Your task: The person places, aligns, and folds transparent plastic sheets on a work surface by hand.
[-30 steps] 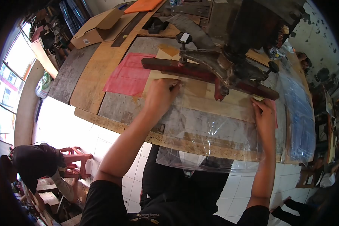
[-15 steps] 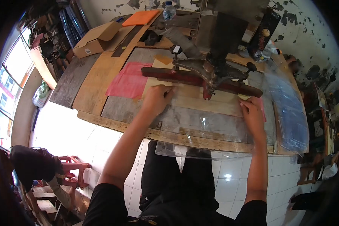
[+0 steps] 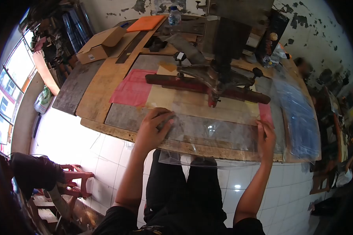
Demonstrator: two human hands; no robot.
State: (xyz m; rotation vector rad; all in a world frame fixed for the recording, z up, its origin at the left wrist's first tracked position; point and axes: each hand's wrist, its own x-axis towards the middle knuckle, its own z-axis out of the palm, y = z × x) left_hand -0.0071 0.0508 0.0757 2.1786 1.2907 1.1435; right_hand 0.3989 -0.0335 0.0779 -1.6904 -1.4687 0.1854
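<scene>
Black short-sleeved shirt (image 3: 119,220); small yellowish print (image 3: 152,228) on its front; black trousers (image 3: 172,192)

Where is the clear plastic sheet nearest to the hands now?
In the head view, the clear plastic sheet lies right of centre, between the left hand and right hand, on the near side of the red-brown bar, overhanging the table's front edge.

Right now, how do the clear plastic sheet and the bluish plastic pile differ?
The clear plastic sheet looks nearly colourless; the bluish plastic pile is tinted blue. The sheet lies between your left hand and right hand, overhanging the table's front edge; the pile lies untouched, farther right. Both look shiny.
</scene>
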